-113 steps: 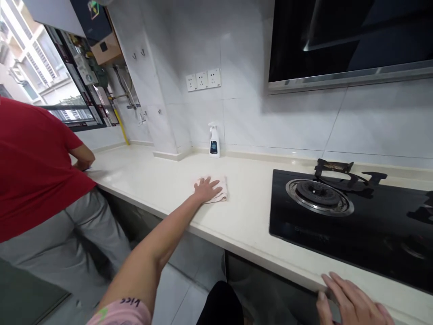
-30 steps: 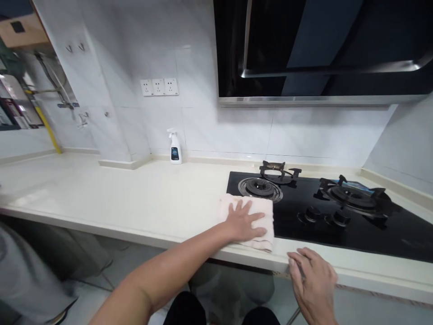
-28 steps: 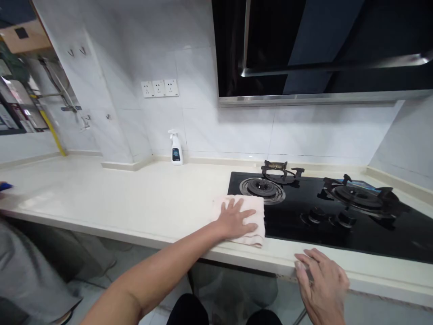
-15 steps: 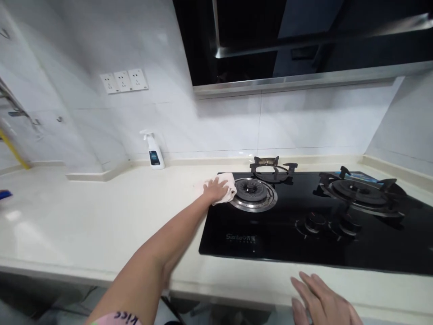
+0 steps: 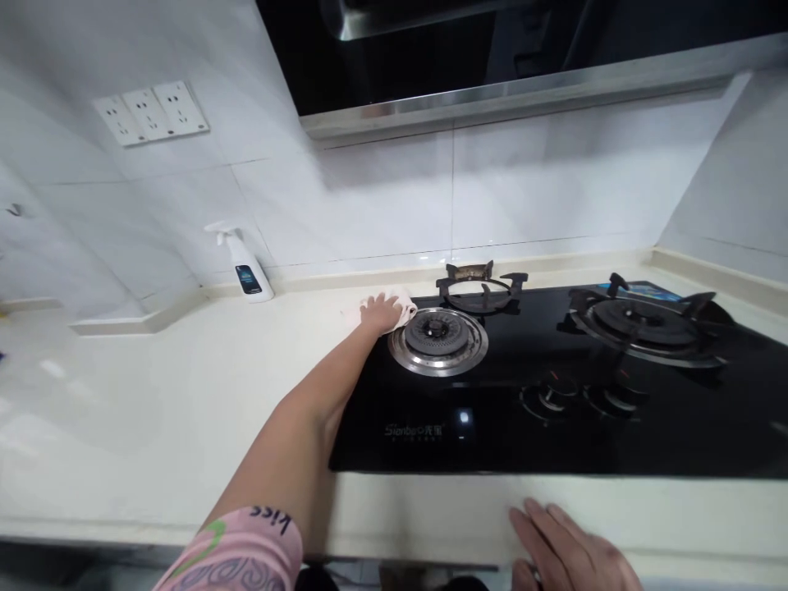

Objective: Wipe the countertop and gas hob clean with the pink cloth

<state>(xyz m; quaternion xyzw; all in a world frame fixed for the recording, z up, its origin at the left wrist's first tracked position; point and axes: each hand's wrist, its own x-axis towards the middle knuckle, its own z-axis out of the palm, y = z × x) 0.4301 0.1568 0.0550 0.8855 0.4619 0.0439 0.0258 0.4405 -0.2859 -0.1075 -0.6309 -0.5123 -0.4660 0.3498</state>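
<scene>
My left hand (image 5: pixel 380 315) presses a pale pink-white cloth (image 5: pixel 405 304) down at the back left corner of the black gas hob (image 5: pixel 486 427), its fingers bent over the cloth. Just right of the cloth is the left burner (image 5: pixel 438 338), its steel ring bare, without its pan support. That black pan support (image 5: pixel 477 289) sits off the burner, at the hob's rear edge. My right hand (image 5: pixel 570 546) rests at the counter's front edge, below the hob, with fingers stretched out and nothing seen in it. The tip of its thumb is partly cut off by the frame.
A white spray bottle (image 5: pixel 247 267) stands against the tiled wall, left of the hob. The right burner (image 5: pixel 643 322) has its support on. Two knobs (image 5: pixel 554 396) sit between the burners. A dark range hood (image 5: pixel 492 98) overhangs the hob. Pale countertop (image 5: pixel 166 410) stretches left.
My left hand has slid the cloth back toward the hob's rear left corner, off the burner ring's edge. The right hand stays near the counter's front edge. The camera has tilted and moved closer.
</scene>
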